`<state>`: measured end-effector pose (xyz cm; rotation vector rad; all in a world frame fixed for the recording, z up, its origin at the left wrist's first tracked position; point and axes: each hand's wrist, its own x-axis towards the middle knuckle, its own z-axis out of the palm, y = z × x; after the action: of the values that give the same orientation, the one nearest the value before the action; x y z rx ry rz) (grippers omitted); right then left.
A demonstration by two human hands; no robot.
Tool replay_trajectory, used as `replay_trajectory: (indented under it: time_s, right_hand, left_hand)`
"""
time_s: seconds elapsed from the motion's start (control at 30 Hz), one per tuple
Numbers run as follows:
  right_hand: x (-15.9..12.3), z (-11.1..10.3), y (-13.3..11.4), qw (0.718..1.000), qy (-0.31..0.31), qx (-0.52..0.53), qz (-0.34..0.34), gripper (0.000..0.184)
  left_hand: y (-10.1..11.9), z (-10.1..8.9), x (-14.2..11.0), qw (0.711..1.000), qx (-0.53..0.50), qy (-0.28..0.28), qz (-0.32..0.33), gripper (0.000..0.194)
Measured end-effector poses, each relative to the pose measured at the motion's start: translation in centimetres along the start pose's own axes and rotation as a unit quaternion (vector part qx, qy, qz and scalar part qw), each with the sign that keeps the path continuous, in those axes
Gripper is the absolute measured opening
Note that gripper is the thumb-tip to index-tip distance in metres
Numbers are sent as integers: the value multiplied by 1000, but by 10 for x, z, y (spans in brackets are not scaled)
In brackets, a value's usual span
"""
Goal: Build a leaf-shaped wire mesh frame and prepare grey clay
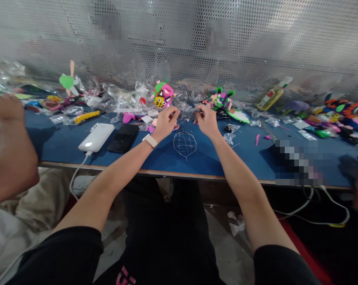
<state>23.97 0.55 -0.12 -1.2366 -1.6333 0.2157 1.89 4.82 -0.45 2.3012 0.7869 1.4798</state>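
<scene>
My left hand (166,122) and my right hand (206,120) hover close together over the blue table (60,144), both with fingers pinched. Whatever is between the fingertips is too small to make out. A small wire mesh shape (184,143) lies flat on the table just in front of both hands. Behind my left hand stands a pink, green and yellow clay ball with a cat face (162,94). A green and purple clay figure (222,99) sits behind my right hand. Pink clay bits (128,117) lie near my left hand.
A white power bank (96,137) with a cable and a black phone (123,137) lie left of my hands. Crumpled clear plastic bags (113,99) and colourful clay figures (336,113) line the back by a perforated metal wall. Another person's arm (9,150) is at the left.
</scene>
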Motion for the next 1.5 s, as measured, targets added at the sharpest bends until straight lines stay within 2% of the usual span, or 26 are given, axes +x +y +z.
replay_trajectory:
  time_s: [0.13,0.27,0.43,0.57,0.73,0.93,1.2,1.5]
  right_hand:
    - [-2,1,-6,1000,-6,8,14,38]
    - [-5,2,-11,999,-5,18,26,39]
    - [-5,3,-13,998,-15,40,38,20]
    - [-4,5,-12,999,-7,25,39,11]
    - [-3,7,-6,998,24,32,45,17]
    - [-4,6,-9,997,-3,60,44,15]
    - [-5,5,-20,996,1,78,32,6]
    - [-5,6,-18,996,2,84,44,12]
  left_hand:
    - [-1,2,-1,999,-38,23,-26,58]
    - [-5,6,-3,990,-119,4,-80,58]
    - [-13,12,-4,994,-98,6,-38,64]
    - [-15,14,-5,994,-104,8,-36,59]
    - [-10,11,-4,995,-99,9,-28,55]
    - [-9,10,-4,995,-96,15,-23,55]
    - [-9,11,-4,994,-103,4,-22,55]
    - [-6,9,-4,991,-125,-1,-42,56]
